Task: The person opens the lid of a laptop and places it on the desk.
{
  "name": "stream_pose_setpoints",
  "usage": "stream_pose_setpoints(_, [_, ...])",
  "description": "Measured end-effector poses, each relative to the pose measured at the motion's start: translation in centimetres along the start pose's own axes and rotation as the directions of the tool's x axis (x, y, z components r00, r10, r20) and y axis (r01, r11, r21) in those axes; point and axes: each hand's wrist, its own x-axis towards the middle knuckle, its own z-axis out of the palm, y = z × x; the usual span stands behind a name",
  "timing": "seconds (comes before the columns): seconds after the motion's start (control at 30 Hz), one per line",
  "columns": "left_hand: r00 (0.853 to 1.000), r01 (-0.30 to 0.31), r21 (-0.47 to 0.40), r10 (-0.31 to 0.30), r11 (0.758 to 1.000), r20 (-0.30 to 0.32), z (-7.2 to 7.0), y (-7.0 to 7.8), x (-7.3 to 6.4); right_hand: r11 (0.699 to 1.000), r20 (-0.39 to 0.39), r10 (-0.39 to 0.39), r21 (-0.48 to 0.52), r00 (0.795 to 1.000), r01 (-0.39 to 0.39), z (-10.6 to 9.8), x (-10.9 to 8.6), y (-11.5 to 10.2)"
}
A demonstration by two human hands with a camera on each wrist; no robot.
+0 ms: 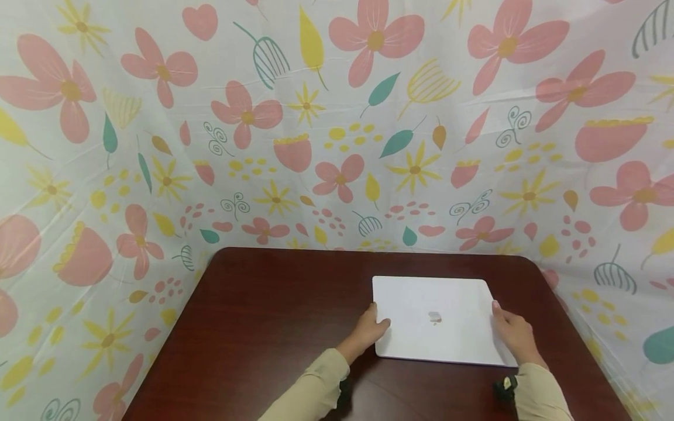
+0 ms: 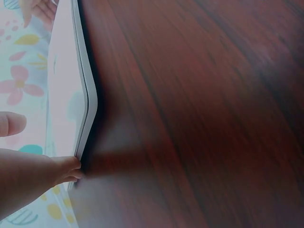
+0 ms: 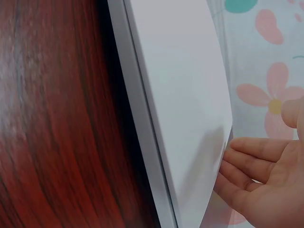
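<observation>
A closed silver laptop (image 1: 421, 304) lies flat on the dark wooden table (image 1: 263, 327), right of the middle. My left hand (image 1: 368, 330) holds its left edge: the thumb lies on the lid and the fingertips (image 2: 71, 168) curl against the side of the laptop (image 2: 66, 95). My right hand (image 1: 513, 333) lies along the right edge. Its fingers (image 3: 247, 161) are nearly straight and touch the edge of the laptop (image 3: 180, 95), with the thumb held off above the lid. Both sleeves are beige.
A floral cloth (image 1: 337, 146) hangs as a wall behind and on both sides of the table. Bare wood stretches left of the laptop. The table's rounded far corners (image 1: 226, 252) meet the cloth.
</observation>
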Motion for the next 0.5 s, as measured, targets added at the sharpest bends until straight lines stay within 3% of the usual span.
stream_pose_setpoints(0.5, [0.999,0.035,-0.020,-0.035,0.999,-0.025,-3.1,-0.9,-0.7,0.999,0.043,-0.037,0.014,0.998,0.037,2.4,-0.6,-2.2])
